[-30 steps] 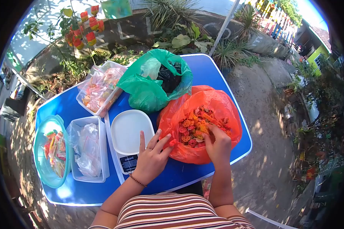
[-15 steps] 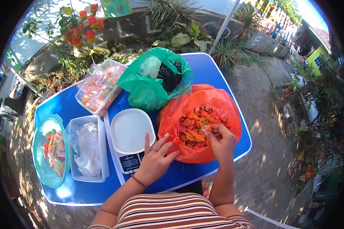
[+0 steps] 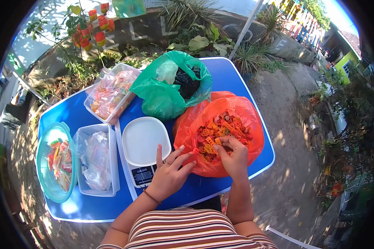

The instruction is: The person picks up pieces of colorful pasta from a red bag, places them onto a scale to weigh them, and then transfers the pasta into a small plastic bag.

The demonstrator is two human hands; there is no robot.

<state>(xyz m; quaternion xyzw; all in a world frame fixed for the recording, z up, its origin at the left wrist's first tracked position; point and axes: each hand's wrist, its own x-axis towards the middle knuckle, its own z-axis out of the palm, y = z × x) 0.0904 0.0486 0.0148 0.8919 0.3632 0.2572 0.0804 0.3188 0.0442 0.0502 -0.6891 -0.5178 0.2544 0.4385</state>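
A red plastic bag (image 3: 253,120) stands open on the blue table, full of orange and red wheel-shaped snack pieces (image 3: 232,126). My right hand (image 3: 232,155) is over the pieces at the bag's front, thumb and fingers pinched on an orange piece. My left hand (image 3: 170,174) is spread with fingers apart, its fingertips by the bag's left edge and the scale's right side. The digital scale (image 3: 143,176) bears a white square plate (image 3: 145,141) with nothing on it.
A green bag (image 3: 153,103) holding a black bag (image 3: 187,83) stands behind. At the left are a tub of clear plastic bags (image 3: 96,166), a tub of filled packets (image 3: 112,93) and a teal basket (image 3: 41,166) with packets. A pole (image 3: 247,29) rises behind the table.
My right hand has moved slightly left and down over the snack pieces. My left hand stays nearly where it was, and the whole view has shifted slightly.
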